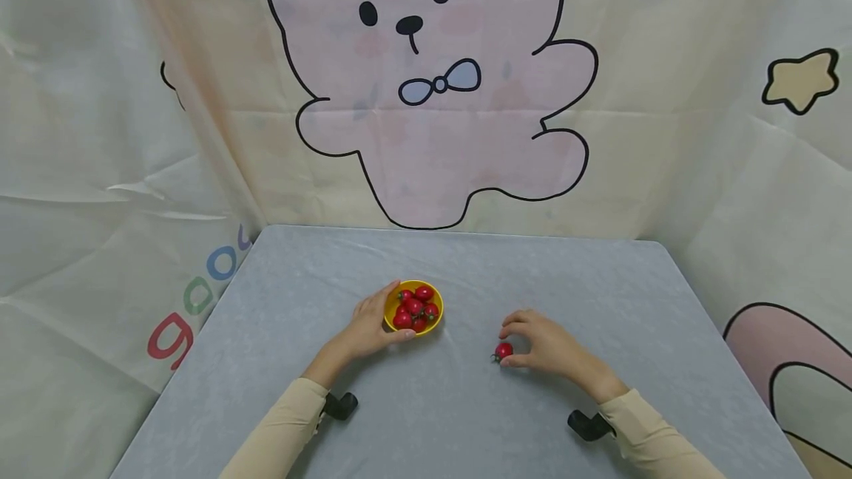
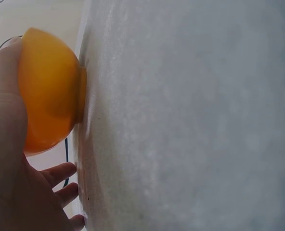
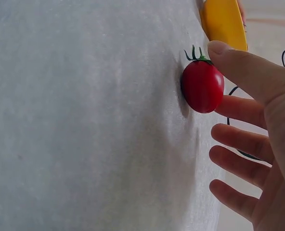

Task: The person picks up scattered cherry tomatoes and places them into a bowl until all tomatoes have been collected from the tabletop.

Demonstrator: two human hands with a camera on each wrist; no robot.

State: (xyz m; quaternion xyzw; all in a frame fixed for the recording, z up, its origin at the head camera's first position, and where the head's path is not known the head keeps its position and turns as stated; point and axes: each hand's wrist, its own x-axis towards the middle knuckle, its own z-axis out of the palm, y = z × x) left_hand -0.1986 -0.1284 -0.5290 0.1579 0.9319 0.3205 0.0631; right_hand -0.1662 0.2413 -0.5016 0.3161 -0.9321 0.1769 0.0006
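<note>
A yellow bowl [image 1: 441,318] filled with several red cherry tomatoes [image 1: 414,307] stands on the table, left of its middle. My left hand [image 1: 368,326] holds it from the left, with the thumb at the near rim and fingertips at the far side. In the left wrist view the bowl [image 2: 51,91] shows from the side, its foot at the tabletop. To the right, a single cherry tomato [image 3: 202,86] with a green stem lies on the table. My right hand [image 1: 549,346] is around it, thumb and index finger spread on either side and the other fingers loosely extended.
A grey-blue cloth [image 1: 426,420] covers the table. Behind it hangs a curtain [image 1: 619,168] with a cartoon bear, and more printed curtain closes in both sides. Each wrist wears a black camera mount [image 1: 341,406].
</note>
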